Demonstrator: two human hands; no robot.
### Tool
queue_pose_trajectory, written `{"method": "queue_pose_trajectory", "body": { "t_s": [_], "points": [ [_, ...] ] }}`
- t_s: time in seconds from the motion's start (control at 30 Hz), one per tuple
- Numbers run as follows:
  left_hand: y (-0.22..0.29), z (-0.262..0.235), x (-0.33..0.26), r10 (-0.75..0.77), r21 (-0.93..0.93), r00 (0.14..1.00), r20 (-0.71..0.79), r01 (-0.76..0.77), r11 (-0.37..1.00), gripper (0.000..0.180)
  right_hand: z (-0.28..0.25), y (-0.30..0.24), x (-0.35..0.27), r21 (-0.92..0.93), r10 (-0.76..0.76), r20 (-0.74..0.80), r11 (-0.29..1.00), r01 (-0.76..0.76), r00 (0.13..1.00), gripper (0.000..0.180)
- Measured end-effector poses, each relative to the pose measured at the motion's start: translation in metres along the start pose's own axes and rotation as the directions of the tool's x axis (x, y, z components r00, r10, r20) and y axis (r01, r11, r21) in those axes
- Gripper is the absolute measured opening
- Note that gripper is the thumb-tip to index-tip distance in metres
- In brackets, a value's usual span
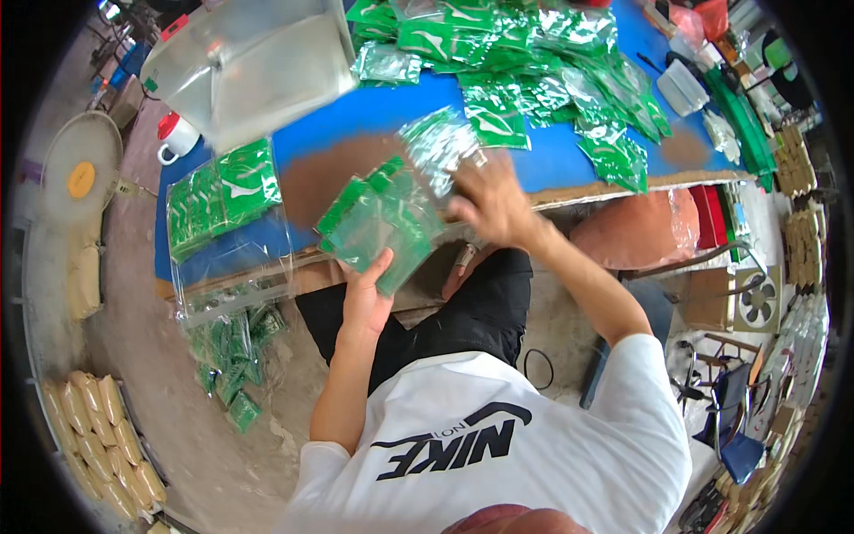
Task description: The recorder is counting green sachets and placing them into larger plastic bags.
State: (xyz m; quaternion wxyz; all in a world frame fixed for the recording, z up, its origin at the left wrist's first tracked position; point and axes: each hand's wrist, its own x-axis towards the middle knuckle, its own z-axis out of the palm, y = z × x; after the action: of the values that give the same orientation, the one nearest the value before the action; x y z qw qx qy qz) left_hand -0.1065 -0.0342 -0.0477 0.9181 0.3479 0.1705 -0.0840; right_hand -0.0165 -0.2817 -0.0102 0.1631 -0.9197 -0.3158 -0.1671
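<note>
My left hand [369,298] grips a fanned stack of flat green plastic packets [382,218], thumb on top, in front of the table edge. My right hand [494,200], smeared by motion, is just right of that stack. At its fingers is a shiny green-and-silver packet [439,147], blurred along with the hand and seemingly held by it. Behind lies a large heap of similar green packets [525,44] on the blue table [307,129]. To the left, a clear bag [233,271] with rows of green packets [222,196] in it overhangs the table edge.
A translucent plastic bin [276,76] and a white mug with a red lid [178,138] stand at the back left. More green packets [233,347] are on the floor below. A round fan [82,169], stacked tan bags [102,440] and a blue chair [738,436] surround the workplace.
</note>
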Motion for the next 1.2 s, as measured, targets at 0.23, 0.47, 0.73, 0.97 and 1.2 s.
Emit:
{"method": "queue_pose_trajectory", "body": {
  "t_s": [0.23, 0.47, 0.73, 0.97, 1.2],
  "points": [
    [-0.007, 0.0, -0.009, -0.015, 0.011, 1.0, -0.007, 0.015, 1.0, 0.048, 0.001, 0.006, 0.02, -0.105, 0.184, -0.216, 0.972, -0.21, 0.959, 0.063],
    [0.009, -0.063, -0.028, -0.114, -0.058, 0.978, 0.175, 0.126, 0.99, 0.056, 0.02, -0.034, -0.02, 0.258, -0.157, -0.157, 0.946, 0.194, 0.975, 0.04],
    [0.009, -0.019, -0.025, -0.058, -0.193, 0.959, 0.276, 0.114, 0.975, 0.058, -0.014, -0.112, 0.003, 0.904, 0.693, 0.414, -0.236, -0.357, 0.591, 0.015],
    [0.011, -0.015, -0.031, 0.108, 0.146, 0.987, 0.121, -0.125, 0.981, 0.06, -0.02, -0.008, 0.011, 0.148, 0.176, -0.275, 0.979, -0.139, 0.945, 0.073],
    [0.006, -0.015, -0.04, 0.08, 0.148, 0.986, 0.145, -0.101, 0.984, 0.068, -0.033, 0.204, 0.08, -0.428, 0.272, 0.037, 0.874, -0.23, 0.962, 0.113]
  ]
}}
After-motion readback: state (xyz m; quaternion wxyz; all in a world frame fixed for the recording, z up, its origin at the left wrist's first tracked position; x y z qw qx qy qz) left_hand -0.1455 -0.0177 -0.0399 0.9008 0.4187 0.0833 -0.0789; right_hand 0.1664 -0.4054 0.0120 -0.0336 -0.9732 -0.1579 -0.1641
